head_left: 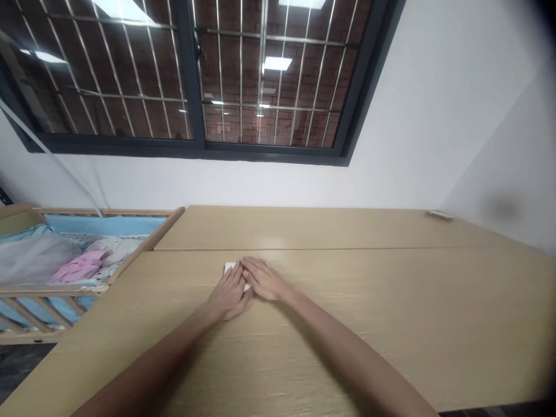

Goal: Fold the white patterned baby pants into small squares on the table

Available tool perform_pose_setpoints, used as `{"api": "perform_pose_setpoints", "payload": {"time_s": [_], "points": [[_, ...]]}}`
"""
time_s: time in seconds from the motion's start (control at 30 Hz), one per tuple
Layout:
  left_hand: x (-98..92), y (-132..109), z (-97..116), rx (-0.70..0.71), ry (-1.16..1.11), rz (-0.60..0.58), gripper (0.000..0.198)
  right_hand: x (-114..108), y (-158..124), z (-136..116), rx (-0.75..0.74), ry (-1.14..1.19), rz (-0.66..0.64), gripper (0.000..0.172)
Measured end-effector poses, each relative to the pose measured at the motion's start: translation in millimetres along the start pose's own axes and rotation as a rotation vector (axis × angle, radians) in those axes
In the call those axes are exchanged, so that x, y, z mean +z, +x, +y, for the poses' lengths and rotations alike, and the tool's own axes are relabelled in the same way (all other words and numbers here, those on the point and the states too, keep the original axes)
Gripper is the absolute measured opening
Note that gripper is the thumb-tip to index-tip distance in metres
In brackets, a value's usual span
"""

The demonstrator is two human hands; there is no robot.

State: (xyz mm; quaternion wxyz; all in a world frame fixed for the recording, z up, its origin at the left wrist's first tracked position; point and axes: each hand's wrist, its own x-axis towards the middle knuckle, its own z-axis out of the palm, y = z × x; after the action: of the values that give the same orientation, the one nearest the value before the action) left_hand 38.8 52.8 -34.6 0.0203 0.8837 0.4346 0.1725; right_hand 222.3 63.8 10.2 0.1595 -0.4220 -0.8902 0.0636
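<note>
A small white piece, perhaps folded paper or tissue (229, 266), lies on the wooden tabletop (391, 313), mostly covered by my hands. My left hand (231, 292) rests flat over it with its fingers stretched forward. From the other side, my right hand (264, 279) lies with fingers extended, its fingertips meeting those of my left hand. White shows at the left hand's fingertips and between the two hands. What is under my palms is hidden.
A seam crosses the tabletop behind my hands. At left stands a wooden crib (147, 242) with blue lining, a pink cloth (82, 266) and bedding. A barred window (197, 87) is in the white wall. A small flat whitish item (439, 215) lies at the back right.
</note>
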Motion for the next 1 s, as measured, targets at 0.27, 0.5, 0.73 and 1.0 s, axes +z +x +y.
{"api": "perform_pose_setpoints", "payload": {"time_s": [0.27,0.5,0.73,1.0], "points": [[-8.8,-50,-29,0.055,-0.016,-0.029,0.076,-8,-53,18,0.010,0.056,-0.120,0.066],[-25.5,-15,-22,-0.096,-0.066,-0.115,0.079,-16,-31,23,0.004,0.145,-0.083,0.082],[-43.6,15,-25,-0.196,-0.142,-0.054,0.045,0,-10,28,0.043,0.258,0.081,0.045],[-100.5,-19,7,-0.253,-0.535,0.178,0.052,-60,5,3,0.171,0.811,0.304,0.042]]}}
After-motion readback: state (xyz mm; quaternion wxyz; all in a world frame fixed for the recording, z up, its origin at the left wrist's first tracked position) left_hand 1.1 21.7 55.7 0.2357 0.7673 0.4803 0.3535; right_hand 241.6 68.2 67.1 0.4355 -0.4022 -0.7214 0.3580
